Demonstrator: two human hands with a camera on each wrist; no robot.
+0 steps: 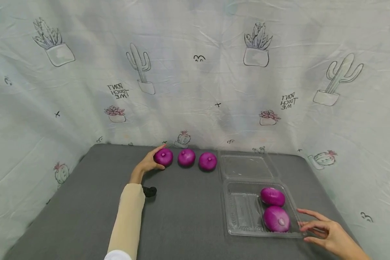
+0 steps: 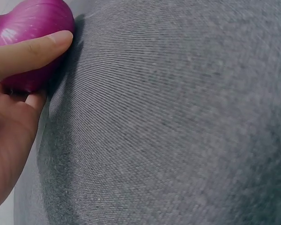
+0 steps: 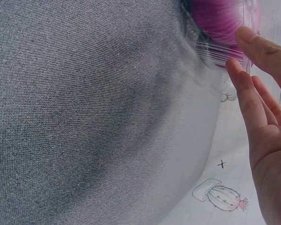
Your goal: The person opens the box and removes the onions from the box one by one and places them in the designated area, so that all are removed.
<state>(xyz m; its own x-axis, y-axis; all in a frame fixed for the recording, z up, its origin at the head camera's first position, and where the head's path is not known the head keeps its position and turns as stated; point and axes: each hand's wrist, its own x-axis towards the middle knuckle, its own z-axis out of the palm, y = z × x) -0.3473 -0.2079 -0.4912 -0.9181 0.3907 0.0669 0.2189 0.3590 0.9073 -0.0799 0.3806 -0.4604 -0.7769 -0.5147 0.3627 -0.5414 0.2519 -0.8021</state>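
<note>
My left hand (image 1: 147, 161) holds a purple-red onion (image 1: 164, 157) at the left end of a row on the grey table. In the left wrist view the thumb lies across this onion (image 2: 42, 23), with fingers on its other side. Two more onions, a middle one (image 1: 186, 157) and a right one (image 1: 207, 161), sit beside it. A clear plastic clamshell box (image 1: 229, 216) lies with its lid folded back. Inside, on its right side, are a far onion (image 1: 272, 196) and a near onion (image 1: 276, 219). My right hand (image 1: 331, 233) has loosely extended fingers at the box's right edge; contact is unclear.
The box's clear lid (image 1: 248, 166) lies flat behind its base. A dark strap-like piece (image 1: 149, 191) sticks out by the left wrist. A pale cloth (image 1: 182, 72) printed with cacti hangs behind and beside the grey table (image 1: 182, 216).
</note>
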